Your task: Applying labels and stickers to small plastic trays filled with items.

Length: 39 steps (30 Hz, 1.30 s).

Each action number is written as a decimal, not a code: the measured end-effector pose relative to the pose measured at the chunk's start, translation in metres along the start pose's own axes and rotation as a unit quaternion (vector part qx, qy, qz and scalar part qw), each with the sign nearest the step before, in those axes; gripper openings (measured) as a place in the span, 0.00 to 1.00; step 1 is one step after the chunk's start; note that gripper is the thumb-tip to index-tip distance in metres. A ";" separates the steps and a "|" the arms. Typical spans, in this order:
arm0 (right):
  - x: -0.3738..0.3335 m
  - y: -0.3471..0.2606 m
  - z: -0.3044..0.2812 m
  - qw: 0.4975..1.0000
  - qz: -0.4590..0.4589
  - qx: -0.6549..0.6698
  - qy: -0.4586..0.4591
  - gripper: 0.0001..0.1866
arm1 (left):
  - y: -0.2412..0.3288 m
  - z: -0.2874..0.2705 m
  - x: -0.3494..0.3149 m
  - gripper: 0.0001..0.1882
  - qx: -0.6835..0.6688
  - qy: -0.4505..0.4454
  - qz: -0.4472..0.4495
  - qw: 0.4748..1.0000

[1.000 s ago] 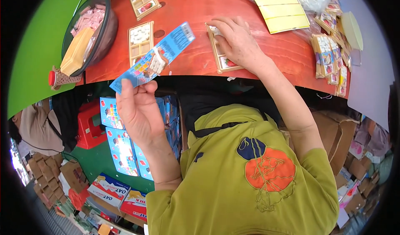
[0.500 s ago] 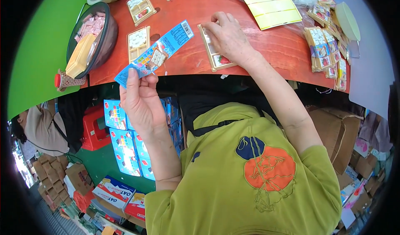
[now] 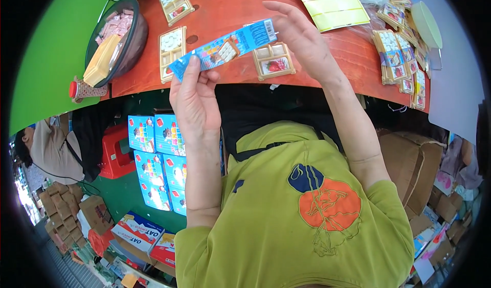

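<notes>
My left hand [image 3: 197, 96] pinches the lower left end of a blue printed card strip [image 3: 248, 38] between thumb and fingers, holding it slanted above the table. At the strip's upper right end is my right hand [image 3: 307, 42], its fingers stretched out and apart; whether it touches the strip I cannot tell. Under that end lies a tan compartment tray [image 3: 274, 67] with a strawberry picture, its far part hidden by the strip and hand. Left of it, another tray [image 3: 171, 45] holds white pieces and is partly covered by the strip.
A dark bowl [image 3: 140, 42] holds pink pieces and stacked tan trays [image 3: 102, 65]. Another filled tray [image 3: 176, 4] lies farther back on the red table [image 3: 225, 14]. Yellow sheets [image 3: 332, 7] lie at the back right, and banded filled trays [image 3: 391, 58] are piled at the right edge.
My left hand has moved the card strip right and slightly up. My right hand has lifted off the tray beneath it and opened beside the strip's end. The tray now sits turned.
</notes>
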State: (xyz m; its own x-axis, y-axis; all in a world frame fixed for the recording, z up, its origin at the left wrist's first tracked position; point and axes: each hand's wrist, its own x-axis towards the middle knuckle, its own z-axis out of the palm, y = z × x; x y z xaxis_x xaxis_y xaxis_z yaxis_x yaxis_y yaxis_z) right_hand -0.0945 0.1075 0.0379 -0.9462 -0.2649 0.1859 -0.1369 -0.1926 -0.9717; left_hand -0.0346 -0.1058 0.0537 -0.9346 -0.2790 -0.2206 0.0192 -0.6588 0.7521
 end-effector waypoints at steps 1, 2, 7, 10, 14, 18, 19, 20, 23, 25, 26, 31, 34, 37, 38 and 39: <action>-0.004 -0.007 0.005 1.000 0.006 -0.018 -0.019 0.25 | -0.003 0.005 0.000 0.03 0.001 -0.013 -0.008 1.000; -0.007 -0.010 0.004 0.999 0.007 -0.040 0.000 0.27 | -0.007 0.012 0.000 0.04 0.012 -0.003 -0.015 1.000; -0.022 0.001 -0.015 0.996 0.047 -0.063 0.040 0.24 | -0.029 0.010 0.005 0.08 0.107 0.021 -0.053 0.993; -0.027 0.023 -0.027 0.986 0.030 -0.142 0.080 0.20 | -0.046 0.001 0.017 0.08 0.180 0.039 -0.025 0.983; -0.028 0.032 -0.035 0.964 0.049 -0.250 0.075 0.14 | -0.060 -0.003 0.021 0.09 0.209 0.037 -0.036 0.977; -0.027 0.030 -0.034 0.934 0.047 -0.344 0.086 0.08 | -0.066 0.001 0.023 0.10 0.246 0.053 -0.040 0.967; -0.026 0.032 -0.035 0.934 0.048 -0.344 0.086 0.08 | -0.068 0.001 0.025 0.11 0.261 0.051 -0.038 0.963; -0.025 0.036 -0.036 0.931 0.020 -0.353 0.086 0.07 | -0.069 0.001 0.024 0.11 0.261 0.051 -0.038 0.963; -0.022 0.050 -0.042 0.904 -0.065 -0.417 0.066 0.07 | -0.070 0.001 0.024 0.11 0.313 0.055 -0.031 0.948; -0.023 0.053 -0.042 0.874 -0.121 -0.468 0.046 0.09 | -0.070 -0.001 0.025 0.11 0.387 0.048 -0.026 0.921; -0.026 0.051 -0.040 0.852 -0.119 -0.508 0.026 0.12 | -0.072 -0.003 0.026 0.11 0.387 0.051 -0.026 0.920; -0.040 0.046 -0.034 0.832 -0.132 -0.539 0.004 0.18 | -0.078 -0.016 0.019 0.11 0.589 -0.007 0.170 0.790; -0.055 0.035 -0.028 0.828 -0.112 -0.550 -0.007 0.16 | -0.071 -0.008 -0.013 0.11 0.468 0.044 0.012 0.883; -0.066 0.031 -0.022 0.837 -0.112 -0.536 -0.003 0.13 | -0.089 -0.027 -0.040 0.10 0.256 0.080 -0.047 0.962; -0.068 0.031 -0.022 0.843 -0.112 -0.527 -0.007 0.11 | -0.089 -0.032 -0.047 0.12 0.184 0.071 -0.114 0.974; -0.071 0.031 -0.021 0.848 -0.112 -0.518 -0.010 0.10 | -0.092 -0.033 -0.049 0.12 0.185 0.071 -0.116 0.973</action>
State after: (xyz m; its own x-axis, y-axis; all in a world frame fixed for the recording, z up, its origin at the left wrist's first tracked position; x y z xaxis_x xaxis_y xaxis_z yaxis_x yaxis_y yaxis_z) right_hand -0.0381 0.1402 -0.0081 -0.8588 -0.3495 0.3745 -0.5063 0.6900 -0.5172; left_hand 0.0212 -0.0545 -0.0251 -0.8401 -0.2637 -0.4740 -0.3391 -0.4268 0.8384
